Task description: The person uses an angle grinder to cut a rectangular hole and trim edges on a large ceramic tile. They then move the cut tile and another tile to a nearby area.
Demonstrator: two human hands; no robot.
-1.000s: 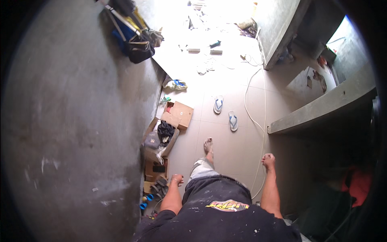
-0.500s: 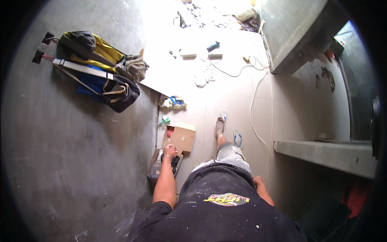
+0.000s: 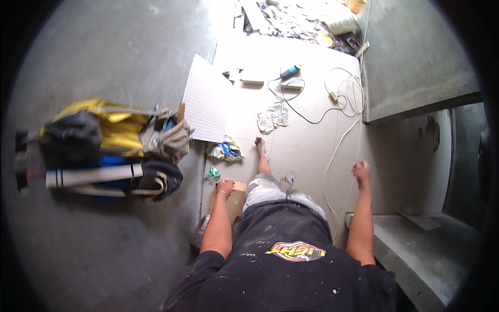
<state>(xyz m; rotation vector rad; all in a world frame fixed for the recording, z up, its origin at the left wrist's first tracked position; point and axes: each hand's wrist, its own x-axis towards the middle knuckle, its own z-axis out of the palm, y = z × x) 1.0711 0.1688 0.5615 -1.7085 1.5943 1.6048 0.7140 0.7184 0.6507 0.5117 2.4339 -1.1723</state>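
Note:
My left hand (image 3: 225, 187) hangs with its fingers curled in, in front of a brown cardboard box (image 3: 238, 202) on the floor. Nothing shows in it. A green crumpled wrapper (image 3: 213, 173) lies just beyond, near the wall. Out to the right, my right hand (image 3: 360, 169) is raised over the floor beside a white cable (image 3: 327, 156); its fingers are bent in and nothing shows between them. One bare-looking foot (image 3: 261, 148) is forward on the tiles. My other foot (image 3: 286, 182) stands behind it in a flip-flop.
A teal corded power tool (image 3: 290, 72), short blocks (image 3: 252, 82) and crumpled plastic (image 3: 273, 117) lie ahead. A white dimpled panel (image 3: 204, 104) leans left, near a white and blue bag (image 3: 225, 150). Yellow and dark bags (image 3: 118, 127) stand left. A concrete ledge (image 3: 410, 249) runs along the right.
My right hand has come up and out from beside my hip. I have stepped forward, with the other foot leading. The bags and box now sit lower in view.

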